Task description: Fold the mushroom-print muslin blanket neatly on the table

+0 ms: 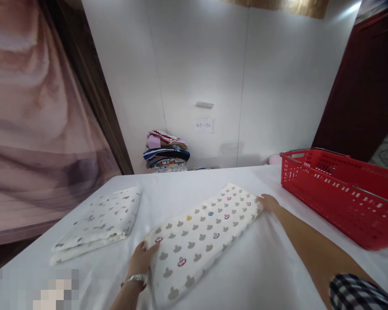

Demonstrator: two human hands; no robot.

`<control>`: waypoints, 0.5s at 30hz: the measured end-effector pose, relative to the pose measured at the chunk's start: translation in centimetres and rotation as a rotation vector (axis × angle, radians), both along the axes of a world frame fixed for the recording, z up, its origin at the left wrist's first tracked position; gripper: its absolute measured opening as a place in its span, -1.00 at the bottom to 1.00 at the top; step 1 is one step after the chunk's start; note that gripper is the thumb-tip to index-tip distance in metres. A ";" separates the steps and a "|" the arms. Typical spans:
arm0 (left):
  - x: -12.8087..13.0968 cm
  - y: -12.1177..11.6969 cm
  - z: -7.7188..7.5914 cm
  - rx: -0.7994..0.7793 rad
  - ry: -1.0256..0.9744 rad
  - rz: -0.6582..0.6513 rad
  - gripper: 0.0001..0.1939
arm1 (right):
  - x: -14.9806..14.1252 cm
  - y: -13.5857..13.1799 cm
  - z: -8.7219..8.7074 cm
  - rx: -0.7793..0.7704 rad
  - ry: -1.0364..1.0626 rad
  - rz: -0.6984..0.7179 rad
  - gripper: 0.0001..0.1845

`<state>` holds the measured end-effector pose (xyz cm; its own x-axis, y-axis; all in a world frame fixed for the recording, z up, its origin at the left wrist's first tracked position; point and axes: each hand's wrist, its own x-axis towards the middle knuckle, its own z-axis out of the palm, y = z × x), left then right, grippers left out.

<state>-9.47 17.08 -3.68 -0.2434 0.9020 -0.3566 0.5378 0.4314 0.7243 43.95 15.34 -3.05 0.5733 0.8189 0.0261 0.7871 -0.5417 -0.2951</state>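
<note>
Cream patterned cloth [205, 239] is pinched by the person's left hand [142, 260] at one end and right hand [270, 202] at the other, on the table [261, 267] left of the basket [330, 202]. Straightening seems in hand; next likely calls for even tension.

Red basket [333, 200], right; pile of folded fabrics [166, 154] before a white wall [197, 56] that bears a "45-50" paper [204, 125]; pink curtain [35, 120] hanging left.

I wear a shiny, silvery band [136, 279] around my left wrist [140, 271] and a black-and-white checked sleeve [358, 293] that leaves my right forearm [312, 245] bare.
</note>
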 end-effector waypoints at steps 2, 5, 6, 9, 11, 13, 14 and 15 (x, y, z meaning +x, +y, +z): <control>0.1 0.0 0.6 -0.025 0.033 0.019 -0.33 | 0.6 1.2 -0.3 -0.054 0.060 0.061 -0.58; 0.4 -0.1 1.2 -0.067 0.031 0.046 -0.23 | 1.0 2.8 -0.6 -0.115 0.139 0.127 -0.66; 0.5 0.0 1.2 -0.066 0.023 0.055 -0.19 | 1.1 3.2 -0.6 -0.128 0.163 0.138 -0.69; 0.8 0.2 0.7 -0.018 0.048 0.067 -0.16 | 1.2 3.8 -0.7 -0.142 0.228 0.143 -0.71; 0.8 0.4 0.2 0.018 0.092 0.061 -0.18 | 1.3 3.9 -0.7 -0.132 0.270 0.130 -0.69; 0.7 0.6 -0.4 0.040 0.129 0.051 -0.22 | 1.5 3.9 -0.8 -0.116 0.316 0.110 -0.67; 0.6 0.7 -0.7 0.067 0.151 0.049 -0.24 | 1.6 3.8 -0.9 -0.108 0.339 0.098 -0.66; 0.5 0.9 -1.0 0.106 0.178 0.050 -0.27 | 1.7 3.8 -0.9 -0.099 0.363 0.086 -0.65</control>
<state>-9.00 17.94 -4.72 -0.3399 0.9173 -0.2075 0.6409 0.3874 0.6627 45.67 19.11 -3.98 0.4601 0.8525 -0.2482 0.6844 -0.5186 -0.5125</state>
